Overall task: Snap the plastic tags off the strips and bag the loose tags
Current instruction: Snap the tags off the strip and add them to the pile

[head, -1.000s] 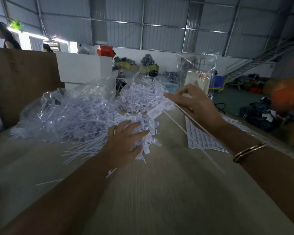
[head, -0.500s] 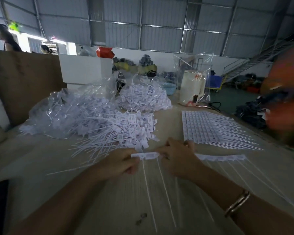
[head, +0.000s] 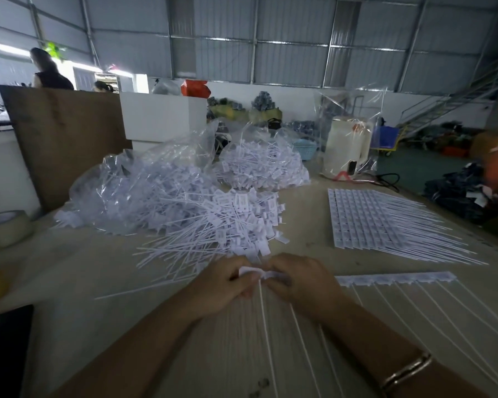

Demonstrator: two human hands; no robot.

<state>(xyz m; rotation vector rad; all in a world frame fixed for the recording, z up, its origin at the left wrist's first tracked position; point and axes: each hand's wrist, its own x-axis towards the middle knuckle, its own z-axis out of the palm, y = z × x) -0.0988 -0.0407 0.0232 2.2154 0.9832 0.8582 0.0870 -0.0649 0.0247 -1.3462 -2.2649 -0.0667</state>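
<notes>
A white strip of plastic tags (head: pixel 397 278) lies across the table in front of me, its thin tails running toward me. My left hand (head: pixel 222 285) and my right hand (head: pixel 298 282) both pinch the strip's left end, thumbs close together, with the end tag (head: pixel 249 272) bent up between them. Just beyond my hands spreads a heap of loose tags (head: pixel 230 222). Behind it sit two clear plastic bags filled with tags, a large bag (head: pixel 138 188) on the left and a smaller bag (head: pixel 262 165) further back.
A stack of whole tag strips (head: pixel 368 216) lies at the right. A roll of tape (head: pixel 5 228) stands at the left edge, a brown board (head: pixel 61 133) and a white box (head: pixel 161 113) behind the bags. A white appliance in a bag (head: pixel 345 145) stands at the back right.
My hands went from the tag heap and the strip stack to a strip pulled in front of me. In the last half second they closed together on its left end and bent the tag.
</notes>
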